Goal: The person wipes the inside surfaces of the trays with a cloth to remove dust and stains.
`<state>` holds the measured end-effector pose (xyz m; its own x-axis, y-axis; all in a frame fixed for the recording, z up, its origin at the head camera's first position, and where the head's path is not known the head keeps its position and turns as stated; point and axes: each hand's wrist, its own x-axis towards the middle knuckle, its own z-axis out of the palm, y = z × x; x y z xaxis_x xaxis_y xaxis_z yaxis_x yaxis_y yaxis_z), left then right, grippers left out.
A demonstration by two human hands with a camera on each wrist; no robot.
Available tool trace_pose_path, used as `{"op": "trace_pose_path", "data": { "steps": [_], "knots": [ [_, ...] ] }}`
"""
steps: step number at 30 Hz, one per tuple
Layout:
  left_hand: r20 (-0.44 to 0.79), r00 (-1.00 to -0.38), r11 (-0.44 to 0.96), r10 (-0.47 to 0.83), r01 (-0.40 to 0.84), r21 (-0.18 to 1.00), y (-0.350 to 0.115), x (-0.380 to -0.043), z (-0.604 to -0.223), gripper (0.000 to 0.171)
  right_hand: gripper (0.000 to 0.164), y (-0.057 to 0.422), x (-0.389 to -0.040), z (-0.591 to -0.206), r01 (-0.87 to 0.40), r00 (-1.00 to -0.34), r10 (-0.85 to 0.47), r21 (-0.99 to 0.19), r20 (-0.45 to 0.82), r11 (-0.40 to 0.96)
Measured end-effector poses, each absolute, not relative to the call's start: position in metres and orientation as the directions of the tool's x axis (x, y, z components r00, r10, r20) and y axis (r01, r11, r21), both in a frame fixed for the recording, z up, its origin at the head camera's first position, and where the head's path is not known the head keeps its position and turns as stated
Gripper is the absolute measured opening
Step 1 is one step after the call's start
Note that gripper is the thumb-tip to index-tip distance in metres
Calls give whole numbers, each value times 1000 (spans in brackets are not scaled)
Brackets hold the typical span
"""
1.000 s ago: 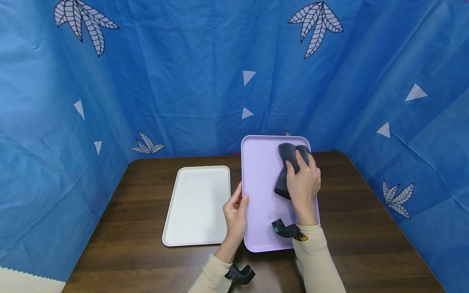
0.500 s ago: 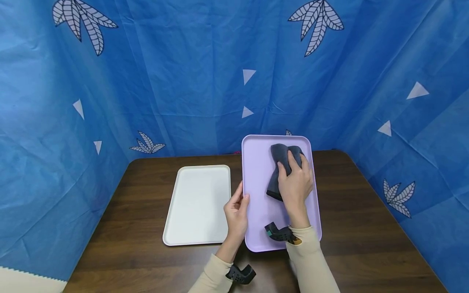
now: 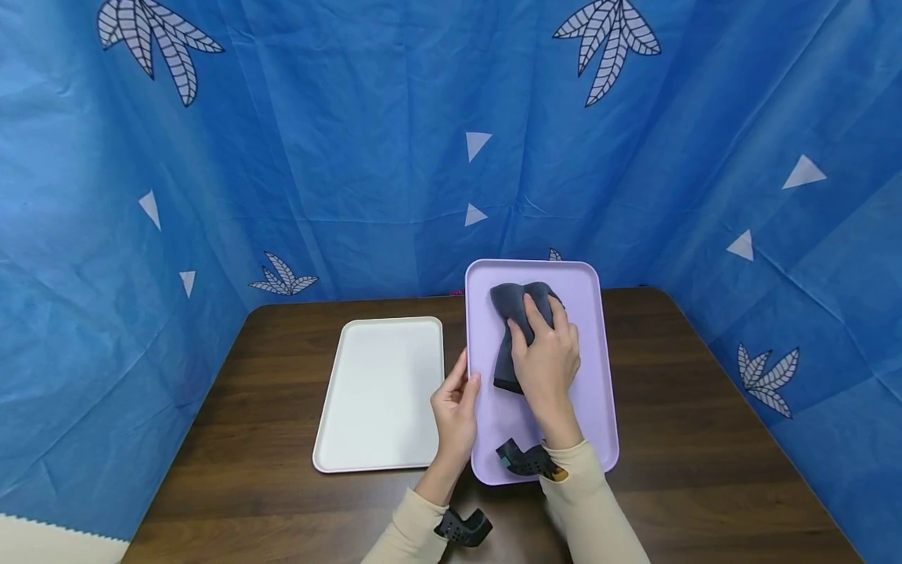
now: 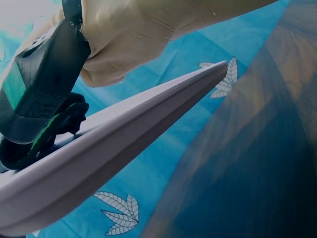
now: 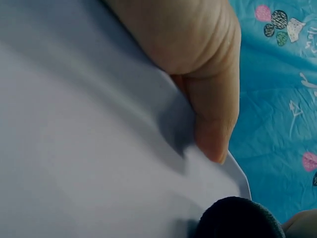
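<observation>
A purple tray is held up at a tilt over the table; its side wall crosses the left wrist view. My left hand pinches the left rim, thumb on the front and fingers mostly hidden behind. In the right wrist view, the left thumb lies along the rim. My right hand grips a folded dark grey cloth against the tray's inner face, upper middle. Only a dark end of the cloth shows in the right wrist view.
A white tray lies flat on the dark wooden table, left of the purple tray. Blue patterned curtains hang behind the table and along both sides. Each wrist wears a black strapped camera, the right one in front of the purple tray.
My right hand has slid the cloth leftward across the purple tray, from near its right rim toward the middle. The left hand's grip and the white tray stay the same.
</observation>
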<state>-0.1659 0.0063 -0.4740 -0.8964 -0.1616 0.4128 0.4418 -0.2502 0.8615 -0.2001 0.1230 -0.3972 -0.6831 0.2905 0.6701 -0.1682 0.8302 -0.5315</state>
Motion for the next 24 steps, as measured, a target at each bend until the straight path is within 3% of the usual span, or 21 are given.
{"op": "trace_pose_path", "data": {
  "steps": [13,24],
  "knots": [
    [427,-888,-246,-170,458,854,7,-166,-475,43,39,103,-190,-400,-290,-620,133,-384,773,877],
    [412,-894,-254,-177,446,858,7,-165,-474,42,39,106,-190,-402,-306,-589,103,-339,802,890]
  ]
}}
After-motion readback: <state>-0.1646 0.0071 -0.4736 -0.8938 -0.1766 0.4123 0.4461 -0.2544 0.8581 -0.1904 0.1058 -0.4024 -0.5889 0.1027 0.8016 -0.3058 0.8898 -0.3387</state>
